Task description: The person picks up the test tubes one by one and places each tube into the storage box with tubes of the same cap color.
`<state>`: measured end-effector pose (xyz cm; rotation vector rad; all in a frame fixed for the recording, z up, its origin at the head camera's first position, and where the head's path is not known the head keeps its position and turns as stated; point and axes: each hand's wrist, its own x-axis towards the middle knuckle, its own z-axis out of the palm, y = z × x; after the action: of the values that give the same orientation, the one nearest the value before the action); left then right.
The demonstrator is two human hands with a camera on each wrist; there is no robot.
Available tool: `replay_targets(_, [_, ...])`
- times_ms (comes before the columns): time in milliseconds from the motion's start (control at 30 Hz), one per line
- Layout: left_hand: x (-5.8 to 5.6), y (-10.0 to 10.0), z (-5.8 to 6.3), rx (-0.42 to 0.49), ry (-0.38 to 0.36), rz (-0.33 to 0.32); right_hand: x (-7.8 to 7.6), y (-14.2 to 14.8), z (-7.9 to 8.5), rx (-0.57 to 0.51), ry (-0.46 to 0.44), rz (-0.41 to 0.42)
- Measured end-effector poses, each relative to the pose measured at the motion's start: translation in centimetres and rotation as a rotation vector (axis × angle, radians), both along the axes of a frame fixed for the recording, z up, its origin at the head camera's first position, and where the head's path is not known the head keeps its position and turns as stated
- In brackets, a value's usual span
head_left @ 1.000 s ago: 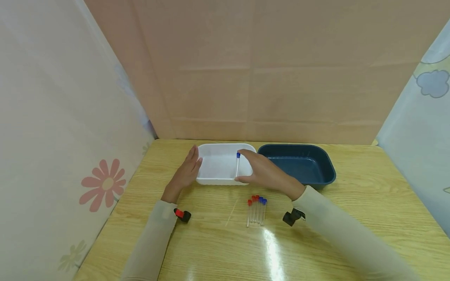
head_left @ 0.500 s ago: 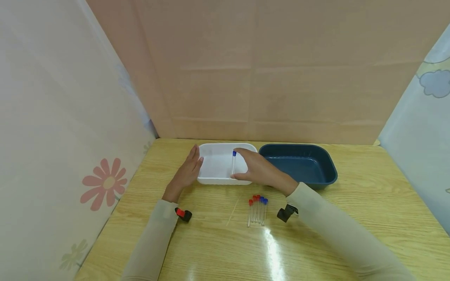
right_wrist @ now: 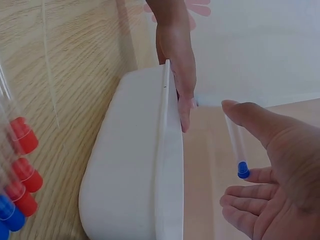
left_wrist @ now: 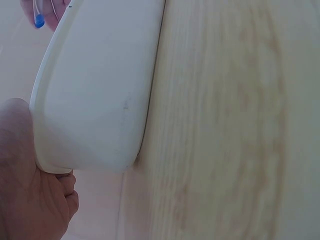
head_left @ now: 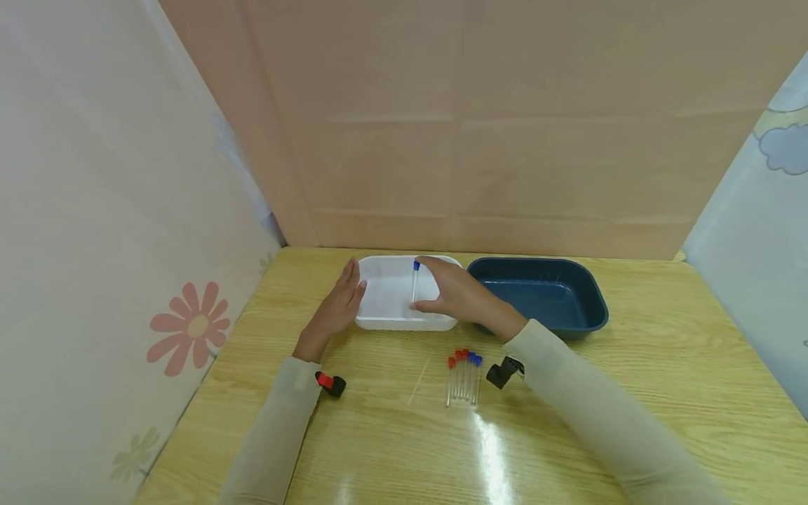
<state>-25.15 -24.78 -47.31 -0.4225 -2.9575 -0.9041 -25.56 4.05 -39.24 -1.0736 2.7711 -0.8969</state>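
My right hand point(head_left: 466, 291) pinches a clear test tube point(head_left: 414, 286) end to end, the thumb at its bare end and a finger at its blue cap point(right_wrist: 243, 170). The tube stands nearly upright above the white plastic tub point(head_left: 407, 325). At that tub's left end, my left hand point(head_left: 336, 306) holds the rim, its thumb over the edge and its other fingers along the outside. Closer to me, several capped test tubes point(head_left: 463, 382) lie side by side on the table, some with red caps point(right_wrist: 27, 175), some with blue caps point(right_wrist: 11, 212).
A dark blue tub point(head_left: 541, 305) stands just right of the white one. Both are near the back of the wood-grain table point(head_left: 379, 435), before a beige backdrop point(head_left: 480, 140). Patterned sheets point(head_left: 88, 210) hang at the sides.
My right hand has moved a little left and away from me with the test tube, further over the white tub. My left hand stays at the tub's end.
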Motion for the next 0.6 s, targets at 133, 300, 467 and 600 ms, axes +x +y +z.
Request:
replay_targets(133, [-0.1, -0.1, -0.2, -0.006, 0.002, -0.002, -0.3, -0.5, -0.1, 0.007, 0.004, 0.023])
replay_targets(300, [-0.2, -0.1, -0.4, -0.011, 0.004, 0.001, -0.6, -1.1, -0.3, 0.015, 0.009, 0.035])
replay_targets(467, [0.0, 0.1, -0.1, 0.012, -0.005, -0.009, -0.8, -1.6, -0.4, 0.036, 0.007, 0.032])
replay_targets(600, [-0.1, 0.2, -0.2, 0.008, 0.004, -0.011, -1.0, -2.0, -0.7, 0.046, 0.007, 0.037])
